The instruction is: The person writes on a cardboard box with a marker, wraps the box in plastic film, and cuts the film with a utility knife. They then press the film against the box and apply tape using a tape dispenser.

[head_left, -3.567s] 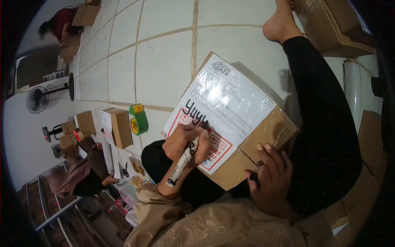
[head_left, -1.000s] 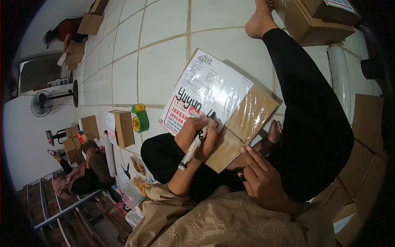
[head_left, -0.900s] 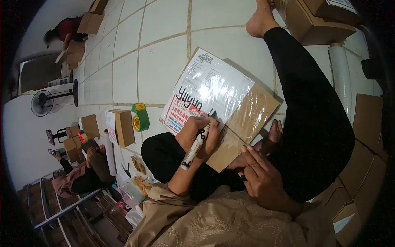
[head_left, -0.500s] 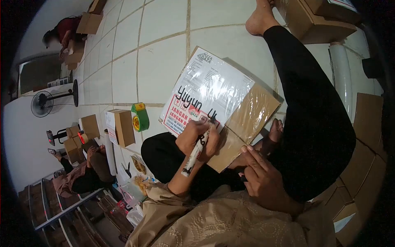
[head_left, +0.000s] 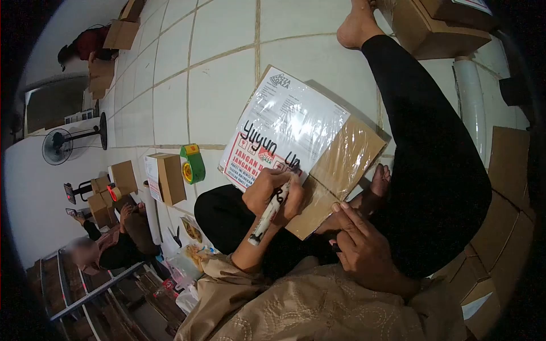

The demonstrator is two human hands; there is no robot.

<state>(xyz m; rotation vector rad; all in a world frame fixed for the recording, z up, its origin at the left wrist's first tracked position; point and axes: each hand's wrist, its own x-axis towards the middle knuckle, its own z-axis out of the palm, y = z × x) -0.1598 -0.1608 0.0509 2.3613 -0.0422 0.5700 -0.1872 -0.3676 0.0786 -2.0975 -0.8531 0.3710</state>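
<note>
A cardboard box (head_left: 347, 156) wrapped in glossy clear plastic lies tilted across my lap. White printed sheets (head_left: 296, 116) cover much of its top, with a red-lettered warning label (head_left: 253, 162) along one side. My left hand (head_left: 274, 192) is closed around a white marker (head_left: 265, 219), its tip at the bold black handwriting (head_left: 259, 138) on the sheet. With two fingers laid on the box's near corner, my right hand (head_left: 361, 244) curls its other fingers round a small black piece (head_left: 336, 248) that looks like the marker's cap.
A green tape dispenser (head_left: 193, 163) and a smaller labelled box (head_left: 165, 177) sit on the tiled floor to my left. Two people, one far left (head_left: 96, 42) and one nearer (head_left: 122, 244), are among boxes. Cartons (head_left: 438, 28) and a plastic roll (head_left: 471, 108) lie at right.
The second handwritten word has gained strokes, with the marker tip shifted slightly. My right hand stays at the corner. The far person has bent lower behind a box; the nearer one's head has come into view.
</note>
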